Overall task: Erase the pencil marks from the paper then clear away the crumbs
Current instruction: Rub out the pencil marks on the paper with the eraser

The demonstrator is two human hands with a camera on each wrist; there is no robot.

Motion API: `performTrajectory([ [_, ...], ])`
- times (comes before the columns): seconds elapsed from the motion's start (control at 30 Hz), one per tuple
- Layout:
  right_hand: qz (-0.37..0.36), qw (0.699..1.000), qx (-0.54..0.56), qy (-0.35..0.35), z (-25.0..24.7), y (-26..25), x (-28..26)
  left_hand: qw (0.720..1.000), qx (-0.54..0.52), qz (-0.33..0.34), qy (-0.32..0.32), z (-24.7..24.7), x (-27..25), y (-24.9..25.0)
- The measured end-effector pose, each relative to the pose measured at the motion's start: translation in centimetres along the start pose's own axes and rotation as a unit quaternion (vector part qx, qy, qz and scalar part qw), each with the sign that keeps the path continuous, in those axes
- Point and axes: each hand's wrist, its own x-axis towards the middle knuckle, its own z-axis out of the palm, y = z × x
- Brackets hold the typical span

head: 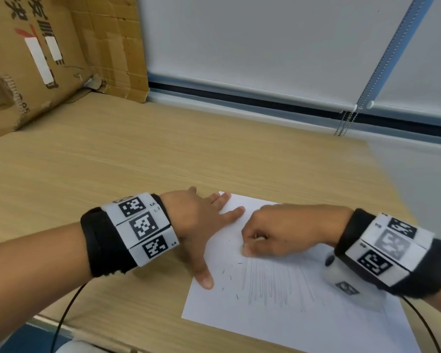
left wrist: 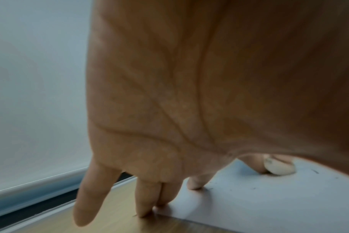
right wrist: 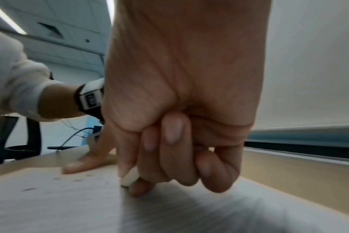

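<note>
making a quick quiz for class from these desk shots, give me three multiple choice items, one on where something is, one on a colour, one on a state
1. Where does the left hand rest?
A. on the cardboard box
B. flat across the left edge of the paper
C. hanging off the desk

2. What colour is the eraser?
A. off-white
B. bright pink
C. black

3. What state are the pencil marks in?
A. all gone
C. only partly rubbed out
B. freshly covered with ink

Answers
1. B: the head view shows its straight fingers and thumb spread on the sheet's left side.
2. A: both wrist views show a pale, cream block pinched in the right hand.
3. C: grey strokes remain below the right hand, and dark crumbs lie on the sheet.
</note>
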Motion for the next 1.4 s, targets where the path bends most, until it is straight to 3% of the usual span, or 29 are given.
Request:
performTrajectory([
  [0.1, 0.030, 0.999, -0.003, 0.039, -0.4, 0.7, 0.1, 1.000, -0.003, 0.002, 0.000, 0.1, 0.1, -0.1],
  [0.23, 0.000, 1.000, -0.019, 0.016, 0.7, -1.0, -0.6, 1.000, 0.002, -0.003, 0.001, 0.0, -0.1, 0.1],
  [0.4, 0.043, 0.997, -0.042, 0.040, -0.3, 0.0, -0.3, 1.000, -0.006, -0.001, -0.001, -0.1, -0.1, 0.1],
  [0.53, -0.009, 0.999, -0.047, 0.024, 0.9, -1.6, -1.2, 1.000, 0.002, -0.005, -0.005, -0.1, -0.1, 0.2],
  [0.67, 0.033, 0.998, -0.042, 0.043, 0.2, -0.4, -0.8, 1.000, 0.000, -0.004, -0.003, -0.1, -0.1, 0.2],
  [0.83, -0.003, 0.999, -0.040, 0.025, 1.0, -1.7, -1.5, 1.000, 0.004, -0.004, -0.005, -0.1, -0.2, 0.2],
  [1.0, 0.040, 0.998, -0.033, 0.046, 0.3, -0.3, -0.9, 1.000, -0.007, 0.004, 0.001, 0.1, 0.0, -0.1],
  [1.2, -0.031, 0.998, -0.044, 0.024, 1.5, -3.3, -2.2, 1.000, 0.010, 0.000, -0.006, 0.1, 0.1, 0.1],
  [1.33, 0.017, 0.998, -0.041, 0.036, 0.5, -2.1, -1.6, 1.000, 0.003, 0.001, -0.008, 0.0, 0.0, 0.0],
  [1.4, 0.000, 0.998, -0.042, 0.040, 1.1, -2.6, -1.8, 1.000, 0.002, 0.002, -0.007, 0.0, -0.1, 0.1],
])
